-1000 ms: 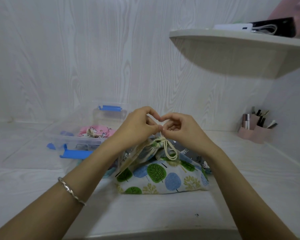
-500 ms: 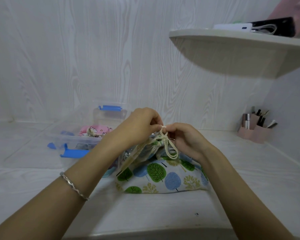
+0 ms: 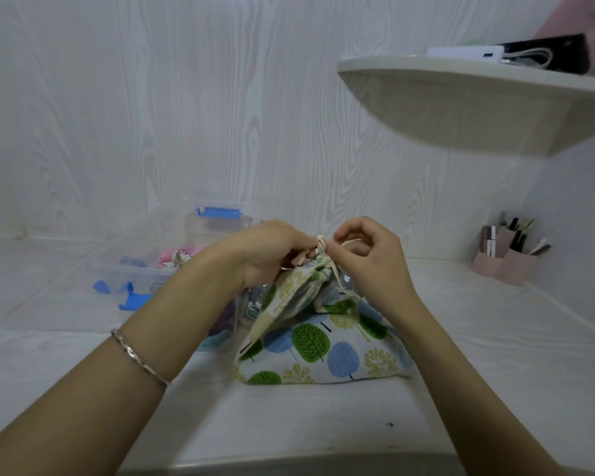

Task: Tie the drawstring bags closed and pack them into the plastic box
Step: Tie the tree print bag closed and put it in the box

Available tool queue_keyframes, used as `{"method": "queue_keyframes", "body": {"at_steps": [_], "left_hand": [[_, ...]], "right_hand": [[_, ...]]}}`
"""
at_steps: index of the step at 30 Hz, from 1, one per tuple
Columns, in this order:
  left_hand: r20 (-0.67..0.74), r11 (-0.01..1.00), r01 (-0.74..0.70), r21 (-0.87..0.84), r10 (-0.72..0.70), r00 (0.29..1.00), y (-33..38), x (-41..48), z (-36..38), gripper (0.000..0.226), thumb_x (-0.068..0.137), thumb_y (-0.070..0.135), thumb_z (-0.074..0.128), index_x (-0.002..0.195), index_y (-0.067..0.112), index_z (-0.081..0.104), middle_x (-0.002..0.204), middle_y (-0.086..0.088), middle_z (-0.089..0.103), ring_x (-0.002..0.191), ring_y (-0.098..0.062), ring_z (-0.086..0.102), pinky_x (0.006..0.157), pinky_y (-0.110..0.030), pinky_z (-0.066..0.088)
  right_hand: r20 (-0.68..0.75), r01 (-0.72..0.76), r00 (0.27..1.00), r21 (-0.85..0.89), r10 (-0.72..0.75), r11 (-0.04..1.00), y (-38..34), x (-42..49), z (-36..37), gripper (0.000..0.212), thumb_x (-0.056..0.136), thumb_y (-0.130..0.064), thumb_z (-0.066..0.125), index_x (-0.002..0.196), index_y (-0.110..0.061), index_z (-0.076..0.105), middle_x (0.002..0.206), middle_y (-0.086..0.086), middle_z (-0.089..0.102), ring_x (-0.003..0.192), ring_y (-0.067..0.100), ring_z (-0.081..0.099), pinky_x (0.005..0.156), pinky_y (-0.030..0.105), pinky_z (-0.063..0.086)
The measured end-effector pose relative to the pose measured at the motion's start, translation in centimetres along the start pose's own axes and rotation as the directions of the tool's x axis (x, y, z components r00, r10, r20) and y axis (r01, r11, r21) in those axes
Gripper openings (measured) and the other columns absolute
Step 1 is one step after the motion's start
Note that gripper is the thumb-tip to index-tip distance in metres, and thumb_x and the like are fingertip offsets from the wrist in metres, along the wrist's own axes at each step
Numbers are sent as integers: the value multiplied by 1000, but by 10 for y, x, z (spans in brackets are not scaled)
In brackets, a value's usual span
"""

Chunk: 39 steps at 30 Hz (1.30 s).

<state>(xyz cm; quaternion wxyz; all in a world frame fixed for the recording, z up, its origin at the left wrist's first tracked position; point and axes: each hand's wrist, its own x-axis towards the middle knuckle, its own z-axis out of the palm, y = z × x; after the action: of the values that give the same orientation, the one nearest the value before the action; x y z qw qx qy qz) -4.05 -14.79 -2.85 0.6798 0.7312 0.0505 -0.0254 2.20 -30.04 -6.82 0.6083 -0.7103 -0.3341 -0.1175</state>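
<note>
- The clear plastic box [image 3: 217, 231] with blue latches sits open at the left rear of the tabletop [image 3: 323, 417]. A pink bag [image 3: 172, 253] already lies inside it, so part of the packing looks done.
- The left hand [image 3: 272, 255], a bracelet [image 3: 138, 357] on its wrist, has its fingers curled in at the bag's gathered neck. It pinches the cream cord [image 3: 321, 247] from the left side.
- The tree-print bag [image 3: 323, 341] stands on the tabletop just right of the box. Its base lies flat and its mouth is drawn up into a peak between the two hands.
- The right hand [image 3: 368, 259] meets the left at that peak. Its thumb and forefinger nip the cord at the top, and the other fingers are loosely curled behind.
- The step in hand appears to be the tying itself: the cord is wound at the neck, but whether a knot is pulled tight I cannot tell.
- The next move likely calls for drawing the two ends apart to cinch the knot while the neck stays bunched. The bag can then be lifted left and lowered into the box beside the pink one.
- Further right, a pink pen holder [image 3: 505, 264] stands by the wall under a shelf [image 3: 461, 97], well apart from the work.
</note>
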Motion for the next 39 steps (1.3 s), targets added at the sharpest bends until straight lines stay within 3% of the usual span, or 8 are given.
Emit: {"method": "queue_keyframes", "body": {"at_steps": [11, 14, 18, 22, 29, 34, 36, 39], "left_hand": [[-61, 995, -80, 57, 83, 995, -6, 3, -1, 20, 94, 14, 57, 80, 4, 68, 65, -5, 63, 63, -14, 56, 59, -24, 46], [-60, 978, -122, 167, 134, 989, -5, 3, -3, 17, 93, 17, 60, 97, 5, 72, 82, -14, 68, 74, -19, 57, 73, -29, 47], [-78, 907, -203, 369, 247, 966, -2, 0, -4, 16, 92, 16, 62, 102, 10, 73, 61, 9, 65, 51, 3, 54, 56, -12, 44], [-111, 842, -233, 486, 324, 940, -3, -2, -7, 14, 91, 14, 62, 100, 13, 74, 71, 5, 68, 55, 6, 57, 58, -12, 45], [-191, 711, -156, 686, 383, 904, -1, -6, -11, 20, 96, 19, 54, 93, 13, 73, 71, -5, 61, 60, -14, 50, 57, -25, 39], [-163, 748, -160, 644, 339, 927, -5, -6, -9, 21, 97, 18, 52, 89, 13, 71, 73, -10, 66, 66, -18, 55, 68, -31, 49], [-171, 781, -169, 602, 333, 927, -5, -6, -8, 21, 98, 17, 51, 86, 15, 69, 75, -12, 67, 67, -19, 59, 73, -35, 53], [-158, 758, -198, 622, 370, 916, -3, -3, -8, 19, 98, 16, 50, 92, 12, 68, 69, -2, 63, 65, -13, 58, 71, -32, 52]], "right_hand": [[27, 125, 992, -125, -122, 984, 3, 1, 0, 10, 84, -13, 72, 75, -13, 76, 73, 1, 68, 68, 17, 64, 65, 31, 51], [86, 6, 996, 30, -8, 1000, 5, 3, -3, 14, 87, -12, 68, 74, -10, 72, 69, 9, 65, 65, 17, 57, 64, 32, 47], [166, -210, 972, 293, 166, 933, 13, 5, -1, 16, 83, -15, 63, 69, -16, 71, 72, 13, 58, 68, 22, 51, 67, 33, 42], [223, -335, 942, 547, 252, 767, 22, 10, 0, 12, 81, -11, 58, 69, -7, 58, 67, 7, 48, 65, 14, 44, 62, 29, 39], [308, -422, 906, 578, 292, 699, 47, 12, -10, 14, 72, -16, 60, 70, -7, 49, 70, 9, 47, 65, 17, 45, 67, 34, 36], [313, -419, 907, 598, 282, 684, 52, 7, -14, 9, 72, -15, 52, 68, -7, 48, 69, 9, 51, 70, 20, 48, 76, 35, 42], [323, -369, 920, 533, 220, 761, 49, 5, -14, 14, 73, -11, 47, 78, -4, 59, 77, 6, 61, 78, 18, 56, 79, 31, 45], [486, -365, 855, 320, 180, 874, 45, 5, -15, 59, 76, 4, 54, 130, -19, 52, 117, 4, 67, 105, 23, 63, 92, 36, 50]]}}
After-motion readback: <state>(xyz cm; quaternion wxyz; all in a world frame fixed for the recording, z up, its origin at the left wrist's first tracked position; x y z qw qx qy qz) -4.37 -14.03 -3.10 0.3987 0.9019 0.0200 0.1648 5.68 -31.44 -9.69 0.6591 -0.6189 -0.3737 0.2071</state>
